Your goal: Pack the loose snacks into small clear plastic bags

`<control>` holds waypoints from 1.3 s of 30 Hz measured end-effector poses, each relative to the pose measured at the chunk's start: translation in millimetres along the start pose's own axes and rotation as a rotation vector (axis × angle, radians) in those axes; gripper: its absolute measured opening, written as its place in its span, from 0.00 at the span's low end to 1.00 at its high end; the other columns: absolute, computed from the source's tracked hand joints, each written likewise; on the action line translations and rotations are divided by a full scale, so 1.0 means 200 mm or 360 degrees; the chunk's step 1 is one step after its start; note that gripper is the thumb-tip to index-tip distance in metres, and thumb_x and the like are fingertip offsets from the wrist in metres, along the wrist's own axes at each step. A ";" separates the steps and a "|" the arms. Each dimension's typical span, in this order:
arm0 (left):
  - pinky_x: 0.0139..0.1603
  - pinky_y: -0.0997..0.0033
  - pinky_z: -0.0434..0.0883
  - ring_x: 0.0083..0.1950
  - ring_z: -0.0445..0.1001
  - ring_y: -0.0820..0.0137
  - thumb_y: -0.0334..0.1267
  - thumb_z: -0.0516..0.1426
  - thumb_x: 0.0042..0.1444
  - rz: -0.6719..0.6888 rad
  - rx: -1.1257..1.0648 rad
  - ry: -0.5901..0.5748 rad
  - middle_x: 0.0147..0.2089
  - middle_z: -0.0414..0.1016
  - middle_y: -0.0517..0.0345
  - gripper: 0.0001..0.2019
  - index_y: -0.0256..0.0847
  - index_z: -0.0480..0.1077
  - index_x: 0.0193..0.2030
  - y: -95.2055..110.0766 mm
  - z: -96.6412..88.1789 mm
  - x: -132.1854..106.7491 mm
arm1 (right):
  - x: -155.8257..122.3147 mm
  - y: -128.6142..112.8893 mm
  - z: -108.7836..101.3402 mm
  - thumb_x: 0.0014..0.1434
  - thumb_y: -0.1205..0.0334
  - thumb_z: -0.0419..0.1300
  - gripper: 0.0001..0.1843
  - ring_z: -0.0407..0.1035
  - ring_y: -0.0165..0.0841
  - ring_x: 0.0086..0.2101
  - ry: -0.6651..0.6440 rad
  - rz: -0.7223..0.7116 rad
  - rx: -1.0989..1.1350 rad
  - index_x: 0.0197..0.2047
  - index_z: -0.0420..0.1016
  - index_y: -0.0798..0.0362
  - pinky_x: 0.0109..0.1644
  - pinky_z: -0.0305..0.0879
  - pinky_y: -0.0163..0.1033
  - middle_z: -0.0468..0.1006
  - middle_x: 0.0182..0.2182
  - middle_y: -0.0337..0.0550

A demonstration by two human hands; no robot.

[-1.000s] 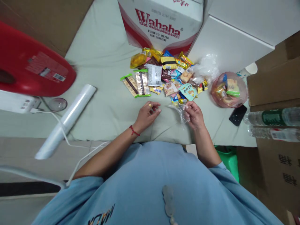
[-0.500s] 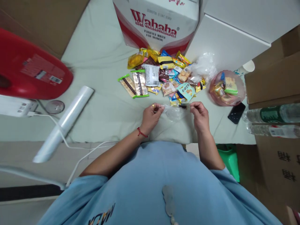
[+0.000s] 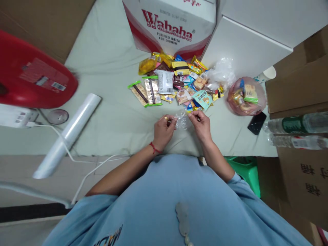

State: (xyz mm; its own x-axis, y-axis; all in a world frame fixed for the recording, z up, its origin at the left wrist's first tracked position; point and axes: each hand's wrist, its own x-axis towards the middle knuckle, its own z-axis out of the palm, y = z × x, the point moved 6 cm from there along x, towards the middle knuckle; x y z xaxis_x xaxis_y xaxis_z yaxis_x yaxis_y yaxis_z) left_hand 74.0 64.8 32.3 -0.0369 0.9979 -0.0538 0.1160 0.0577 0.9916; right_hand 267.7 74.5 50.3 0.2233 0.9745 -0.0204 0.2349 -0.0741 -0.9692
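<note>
A small piece of clear plastic film (image 3: pixel 181 121) is stretched between my two hands, close to the table's front edge. My left hand (image 3: pixel 165 129) pinches its left side between thumb and fingers. On the other side, my right hand (image 3: pixel 201 124) grips the film with thumb and forefinger. Just beyond them lies a pile of wrapped snacks (image 3: pixel 165 82), with a light green packet (image 3: pixel 203 98) nearest my right hand. Two green-ended cracker packs (image 3: pixel 152 90) lie at the pile's left.
A pink bowl (image 3: pixel 232 104) of snacks stands at right, beside a black phone (image 3: pixel 257 123) and plastic bottles (image 3: pixel 294 124). Crumpled clear plastic (image 3: pixel 222 71) lies behind. A Wahaha carton (image 3: pixel 171 29) backs the pile. At left are a film roll (image 3: pixel 69 133) and a red container (image 3: pixel 38 75).
My right hand has moved left, closer to my left hand. The plastic film between them has bunched up smaller.
</note>
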 end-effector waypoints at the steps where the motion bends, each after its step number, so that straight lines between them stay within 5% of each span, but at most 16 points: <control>1: 0.33 0.71 0.68 0.27 0.73 0.72 0.48 0.61 0.65 -0.0043 0.0007 -0.0007 0.28 0.74 0.63 0.12 0.43 0.74 0.37 -0.02 -0.01 0.00 | 0.00 -0.01 0.00 0.59 0.44 0.69 0.17 0.57 0.29 0.30 -0.0025 0.0008 -0.0005 0.36 0.78 0.51 0.36 0.57 0.36 0.69 0.29 0.35; 5: 0.33 0.71 0.69 0.25 0.71 0.71 0.51 0.56 0.69 -0.0104 0.0024 0.0020 0.23 0.71 0.65 0.15 0.43 0.71 0.37 -0.04 -0.04 0.01 | -0.01 -0.05 -0.04 0.61 0.41 0.66 0.21 0.56 0.28 0.27 -0.0020 0.0043 -0.0117 0.35 0.75 0.51 0.33 0.53 0.36 0.67 0.26 0.33; 11: 0.35 0.72 0.69 0.26 0.71 0.72 0.55 0.55 0.70 -0.0038 -0.0003 0.0009 0.23 0.72 0.65 0.18 0.43 0.70 0.37 -0.03 -0.05 0.00 | -0.07 -0.06 0.04 0.64 0.36 0.60 0.27 0.61 0.30 0.28 -0.0340 0.0057 -0.0513 0.30 0.76 0.52 0.35 0.55 0.38 0.70 0.24 0.37; 18: 0.33 0.72 0.65 0.26 0.67 0.73 0.59 0.55 0.70 -0.0011 0.0005 0.0026 0.24 0.69 0.65 0.21 0.43 0.71 0.38 -0.04 -0.06 -0.01 | -0.05 0.01 0.15 0.53 0.42 0.73 0.20 0.59 0.28 0.30 -0.0351 0.0231 0.0112 0.35 0.79 0.51 0.37 0.58 0.35 0.73 0.30 0.35; 21: 0.34 0.72 0.64 0.29 0.65 0.73 0.59 0.56 0.68 0.0060 0.0058 0.0096 0.26 0.68 0.64 0.21 0.42 0.73 0.36 -0.04 -0.11 0.01 | -0.05 -0.03 0.11 0.52 0.44 0.75 0.20 0.66 0.30 0.35 -0.0341 0.0256 0.0381 0.35 0.77 0.49 0.44 0.65 0.35 0.77 0.34 0.35; 26: 0.31 0.72 0.61 0.28 0.64 0.73 0.61 0.64 0.59 0.0001 -0.0041 -0.0148 0.26 0.70 0.64 0.22 0.41 0.79 0.40 -0.05 -0.15 0.08 | -0.01 -0.07 -0.02 0.49 0.42 0.78 0.25 0.71 0.30 0.34 -0.0430 0.0514 0.0631 0.36 0.73 0.48 0.40 0.72 0.36 0.79 0.32 0.35; 32: 0.37 0.71 0.70 0.37 0.74 0.70 0.52 0.69 0.57 0.0285 -0.0075 -0.0347 0.37 0.79 0.55 0.15 0.41 0.82 0.37 0.04 -0.22 0.13 | 0.04 -0.04 -0.15 0.47 0.42 0.80 0.27 0.62 0.26 0.23 -0.0451 0.0575 0.0546 0.35 0.72 0.49 0.20 0.54 0.29 0.71 0.24 0.32; 36: 0.45 0.68 0.73 0.43 0.77 0.68 0.43 0.67 0.60 0.0471 -0.0087 -0.0229 0.41 0.80 0.54 0.07 0.44 0.84 0.39 0.06 -0.30 0.15 | 0.03 0.03 -0.19 0.42 0.44 0.82 0.29 0.61 0.25 0.23 -0.0278 0.0645 0.0650 0.35 0.72 0.49 0.21 0.57 0.29 0.71 0.24 0.31; 39: 0.40 0.69 0.73 0.37 0.75 0.70 0.41 0.68 0.58 0.0246 -0.0094 -0.0008 0.35 0.78 0.57 0.05 0.44 0.82 0.38 -0.02 -0.37 0.17 | 0.02 0.08 -0.21 0.42 0.46 0.82 0.30 0.63 0.25 0.24 -0.0157 0.0667 0.0758 0.35 0.70 0.49 0.23 0.61 0.28 0.71 0.24 0.31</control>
State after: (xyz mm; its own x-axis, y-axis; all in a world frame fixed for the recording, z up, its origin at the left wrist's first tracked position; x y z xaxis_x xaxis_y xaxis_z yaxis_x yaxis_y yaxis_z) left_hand -2.1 95.6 35.7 -0.0184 0.9949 0.0992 0.0616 -0.0979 0.9933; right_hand 311.8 68.6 45.5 0.1115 0.8999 -0.4217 -0.3042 -0.3731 -0.8765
